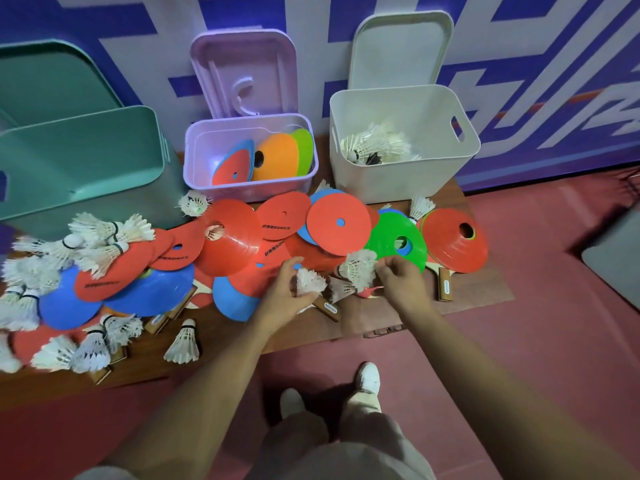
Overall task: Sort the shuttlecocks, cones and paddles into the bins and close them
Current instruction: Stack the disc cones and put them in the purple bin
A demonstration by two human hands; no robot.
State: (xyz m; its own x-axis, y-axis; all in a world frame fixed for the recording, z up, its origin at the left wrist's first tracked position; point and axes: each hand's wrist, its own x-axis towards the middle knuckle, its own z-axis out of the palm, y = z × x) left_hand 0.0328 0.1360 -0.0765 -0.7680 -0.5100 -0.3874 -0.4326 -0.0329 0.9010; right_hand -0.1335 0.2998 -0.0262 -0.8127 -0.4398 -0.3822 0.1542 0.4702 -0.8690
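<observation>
Hands [284,292] gripping feathery shuttlecocks [310,282], domed plastic cones [453,240]

Black lettering ending in "SONICE" is printed on several red discs [277,220]; the characters before it are illegible. The paddle handle label [445,286] is too small to read.

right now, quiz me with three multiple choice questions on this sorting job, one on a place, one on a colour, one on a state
1. The sorted shuttlecocks lie in: A the teal bin; B the white bin; C a drawer.
2. The middle bin, which holds cones, is: A lilac; B yellow; C black.
3. The left hand and right hand: A are both empty; B each grip a shuttlecock; C each hold a paddle.
Answers: 1 B, feathers show inside its white walls. 2 A, its walls are lilac. 3 B, both curl round white feathers.
</observation>
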